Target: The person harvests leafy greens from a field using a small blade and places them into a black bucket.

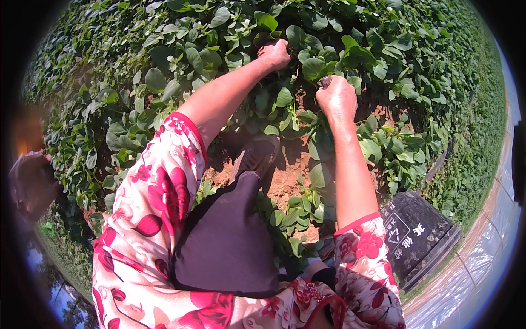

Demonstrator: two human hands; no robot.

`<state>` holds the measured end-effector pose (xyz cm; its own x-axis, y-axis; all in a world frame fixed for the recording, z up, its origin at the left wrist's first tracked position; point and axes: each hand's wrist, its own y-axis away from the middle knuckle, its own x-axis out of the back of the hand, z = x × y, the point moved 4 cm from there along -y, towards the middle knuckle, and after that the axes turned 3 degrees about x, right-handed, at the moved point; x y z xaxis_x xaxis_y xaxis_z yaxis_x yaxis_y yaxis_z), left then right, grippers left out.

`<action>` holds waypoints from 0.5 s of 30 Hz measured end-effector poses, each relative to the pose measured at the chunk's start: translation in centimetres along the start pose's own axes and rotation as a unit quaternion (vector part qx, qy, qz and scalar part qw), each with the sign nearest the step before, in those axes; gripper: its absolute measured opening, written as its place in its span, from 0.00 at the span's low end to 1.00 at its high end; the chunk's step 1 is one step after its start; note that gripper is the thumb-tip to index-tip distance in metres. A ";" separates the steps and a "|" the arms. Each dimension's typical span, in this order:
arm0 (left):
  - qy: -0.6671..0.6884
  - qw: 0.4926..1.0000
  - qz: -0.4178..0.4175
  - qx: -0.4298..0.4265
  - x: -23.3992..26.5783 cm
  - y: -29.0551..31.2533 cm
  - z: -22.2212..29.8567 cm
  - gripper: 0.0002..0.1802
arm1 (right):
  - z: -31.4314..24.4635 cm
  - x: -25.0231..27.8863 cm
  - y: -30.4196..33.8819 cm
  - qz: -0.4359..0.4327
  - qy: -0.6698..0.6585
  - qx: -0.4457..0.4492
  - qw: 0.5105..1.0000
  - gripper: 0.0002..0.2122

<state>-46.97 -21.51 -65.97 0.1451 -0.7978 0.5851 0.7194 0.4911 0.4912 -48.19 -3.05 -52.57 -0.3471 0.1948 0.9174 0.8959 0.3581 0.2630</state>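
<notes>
Low leafy green plants [205, 60] grow thickly in front of me. My left hand [274, 54] reaches farthest into them, its fingers curled in among the leaves. Whatever those fingers grip is hidden from view. Nearer and to the right, my right hand [337, 100] is closed in a fist at the edge of the foliage. A small dark object [324, 82], perhaps the end of a handle, pokes out of the top of that fist. The rest of it does not show.
Reddish bare soil [290, 178] shows between the plants near my shoe [258, 156]. My bent knee in dark trousers [227, 236] juts up at centre. A black plastic crate [413, 236] lies at right, beside a pale plastic sheet [471, 268]. Blurred dark shape [34, 186] at far left.
</notes>
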 end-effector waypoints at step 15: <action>-0.042 0.999 0.022 0.002 0.5 0.3 -0.2 0.19 | 3.5 -2.8 0.7 0.037 -0.134 0.004 0.990 0.09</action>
<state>-46.53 -21.84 -65.70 0.1197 -0.7430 0.6585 0.7106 0.5273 0.4658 -47.60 -0.13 -56.03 -0.3425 0.4563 0.8213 0.9199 0.3407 0.1943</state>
